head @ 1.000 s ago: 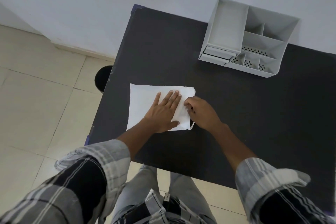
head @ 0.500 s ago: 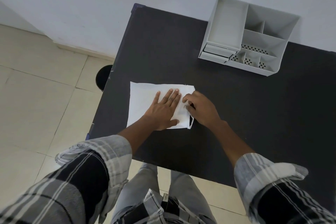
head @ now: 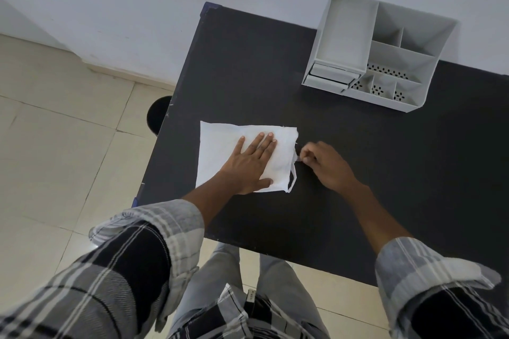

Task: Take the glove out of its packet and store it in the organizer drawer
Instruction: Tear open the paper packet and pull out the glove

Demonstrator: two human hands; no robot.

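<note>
A flat white packet (head: pixel 220 146) lies on the black table (head: pixel 358 173), near its left edge. My left hand (head: pixel 252 164) rests flat on the packet's right half, fingers spread, pressing it down. My right hand (head: pixel 327 165) is at the packet's right edge, its fingertips pinched on a thin torn strip of the packet (head: pixel 294 170) that loops off that edge. The glove itself is hidden inside the packet. A grey organizer (head: pixel 385 52) stands at the table's back right; its small drawer (head: pixel 330 77) at the front left corner looks closed.
The organizer has several open compartments, some with perforated floors. A dark round object (head: pixel 158 115) sits on the tiled floor beside the table's left edge. A white wall runs behind the table. My legs are below the table's near edge.
My right hand has drawn back to the right, off the packet's edge, peeling a thin strip away from it. My left hand stays pressed on the packet.
</note>
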